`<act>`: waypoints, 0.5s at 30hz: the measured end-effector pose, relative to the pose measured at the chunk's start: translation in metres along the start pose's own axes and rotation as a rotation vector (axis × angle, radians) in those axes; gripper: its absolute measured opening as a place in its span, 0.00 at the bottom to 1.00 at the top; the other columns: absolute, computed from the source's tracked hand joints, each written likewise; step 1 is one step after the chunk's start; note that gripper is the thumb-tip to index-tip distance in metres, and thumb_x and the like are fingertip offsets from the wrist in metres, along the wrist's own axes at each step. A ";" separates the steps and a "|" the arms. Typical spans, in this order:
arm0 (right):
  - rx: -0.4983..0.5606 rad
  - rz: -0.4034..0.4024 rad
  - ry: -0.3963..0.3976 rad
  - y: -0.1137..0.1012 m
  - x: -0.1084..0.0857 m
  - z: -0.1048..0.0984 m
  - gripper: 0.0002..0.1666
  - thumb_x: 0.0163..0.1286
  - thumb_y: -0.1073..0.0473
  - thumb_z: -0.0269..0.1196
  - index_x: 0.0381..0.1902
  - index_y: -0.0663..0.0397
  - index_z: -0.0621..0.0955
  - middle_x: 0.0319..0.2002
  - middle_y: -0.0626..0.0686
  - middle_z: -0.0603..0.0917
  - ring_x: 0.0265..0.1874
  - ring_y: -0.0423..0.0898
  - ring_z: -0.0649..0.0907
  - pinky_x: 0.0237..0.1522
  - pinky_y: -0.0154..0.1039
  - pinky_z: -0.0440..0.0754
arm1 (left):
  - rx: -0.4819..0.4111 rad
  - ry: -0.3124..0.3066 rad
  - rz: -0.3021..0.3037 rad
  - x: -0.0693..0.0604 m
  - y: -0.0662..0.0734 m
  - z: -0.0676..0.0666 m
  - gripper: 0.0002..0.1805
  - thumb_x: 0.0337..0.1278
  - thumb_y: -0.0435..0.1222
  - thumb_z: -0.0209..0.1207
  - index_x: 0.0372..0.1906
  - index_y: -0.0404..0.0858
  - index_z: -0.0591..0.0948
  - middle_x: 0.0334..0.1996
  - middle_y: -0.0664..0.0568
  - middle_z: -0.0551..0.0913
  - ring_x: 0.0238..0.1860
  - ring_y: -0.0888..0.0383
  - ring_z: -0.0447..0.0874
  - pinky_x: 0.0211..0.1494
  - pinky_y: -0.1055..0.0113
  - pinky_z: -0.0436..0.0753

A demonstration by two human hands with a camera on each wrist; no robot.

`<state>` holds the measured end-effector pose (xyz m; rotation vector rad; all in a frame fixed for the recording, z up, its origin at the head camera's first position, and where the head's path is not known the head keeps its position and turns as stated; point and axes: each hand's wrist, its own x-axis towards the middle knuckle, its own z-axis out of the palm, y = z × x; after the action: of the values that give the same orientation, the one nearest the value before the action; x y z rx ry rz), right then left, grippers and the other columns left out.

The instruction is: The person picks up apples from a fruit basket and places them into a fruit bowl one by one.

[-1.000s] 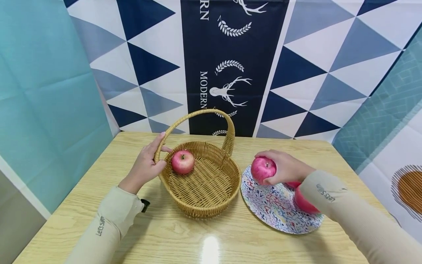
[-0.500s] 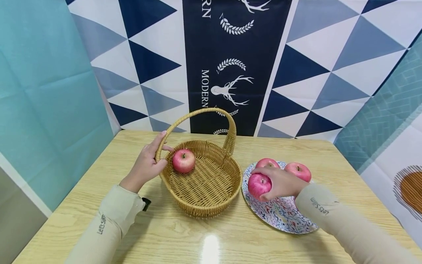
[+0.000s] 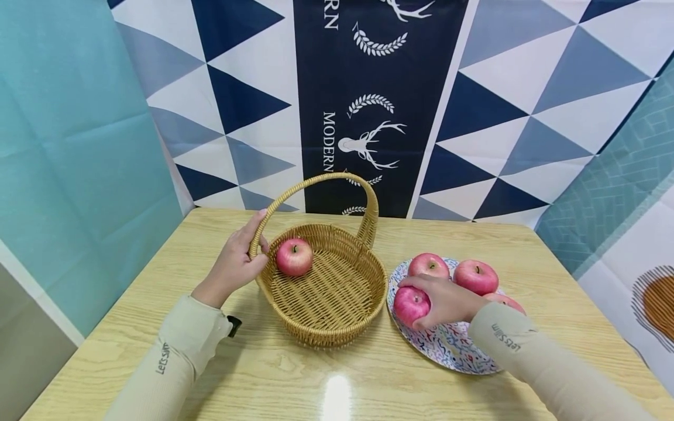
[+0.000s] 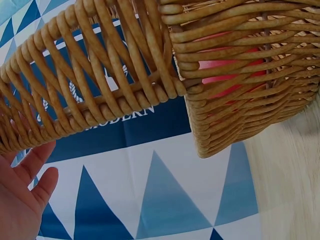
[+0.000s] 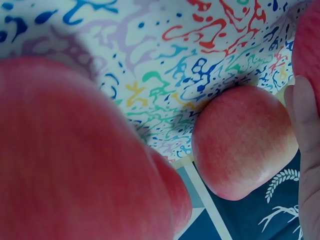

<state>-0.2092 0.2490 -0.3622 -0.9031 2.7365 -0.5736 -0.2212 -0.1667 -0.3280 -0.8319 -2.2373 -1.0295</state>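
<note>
My left hand [image 3: 231, 266] holds the left side of the tall handle of a round wicker basket [image 3: 316, 338]. In the left wrist view the woven handle [image 4: 95, 75] passes in front of the fingertips, which partly hides the grip. One red apple [image 3: 295, 257] lies inside the basket at its left wall. My right hand [image 3: 447, 301] grips a deep pink apple [image 3: 411, 307] at the left part of a patterned round plate [image 3: 458, 351]; whether it touches the plate cannot be told. Beside it are a back apple [image 3: 429, 266], a right apple [image 3: 476, 276] and a partly hidden apple [image 3: 505, 301].
Basket and plate stand close side by side on a light wooden table [image 3: 284, 386]. A patterned cloth [image 3: 379, 76] hangs behind the table's back edge. Bare tabletop shows in front of the basket. A teal cloth [image 3: 79, 146] hangs at the left.
My right hand has moved the deep pink apple nearer to me and slightly left, uncovering the other apples on the plate. The left hand stays at the handle, its fingertips drawn back a little.
</note>
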 end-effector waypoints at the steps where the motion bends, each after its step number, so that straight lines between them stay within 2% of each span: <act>1: 0.001 -0.006 -0.004 0.000 0.000 0.001 0.43 0.46 0.46 0.71 0.61 0.52 0.72 0.49 0.48 0.78 0.47 0.48 0.77 0.41 0.47 0.81 | 0.009 -0.007 -0.017 0.000 0.001 -0.001 0.43 0.42 0.22 0.50 0.71 0.42 0.60 0.26 0.48 0.73 0.29 0.51 0.68 0.39 0.53 0.68; 4: -0.003 -0.027 -0.010 0.000 0.000 0.003 0.43 0.46 0.48 0.71 0.61 0.53 0.72 0.49 0.49 0.78 0.45 0.46 0.78 0.43 0.47 0.80 | 0.029 -0.028 -0.077 0.001 0.005 -0.002 0.40 0.43 0.24 0.50 0.69 0.37 0.62 0.24 0.52 0.68 0.26 0.55 0.62 0.32 0.59 0.65; 7: -0.006 -0.043 -0.010 0.000 0.001 0.003 0.43 0.47 0.48 0.71 0.61 0.55 0.71 0.49 0.49 0.78 0.44 0.46 0.78 0.43 0.46 0.80 | 0.037 -0.044 -0.127 0.001 0.008 -0.004 0.39 0.43 0.25 0.49 0.70 0.37 0.63 0.23 0.52 0.67 0.25 0.56 0.61 0.29 0.61 0.63; 15: 0.008 -0.035 -0.006 0.000 0.002 0.004 0.44 0.47 0.47 0.71 0.62 0.55 0.71 0.48 0.48 0.78 0.44 0.45 0.78 0.42 0.44 0.80 | 0.048 -0.059 -0.144 0.001 0.009 -0.005 0.40 0.44 0.25 0.50 0.70 0.37 0.62 0.23 0.51 0.67 0.25 0.56 0.61 0.29 0.61 0.63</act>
<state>-0.2096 0.2465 -0.3658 -0.9507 2.7156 -0.5870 -0.2146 -0.1657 -0.3203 -0.6974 -2.3914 -1.0232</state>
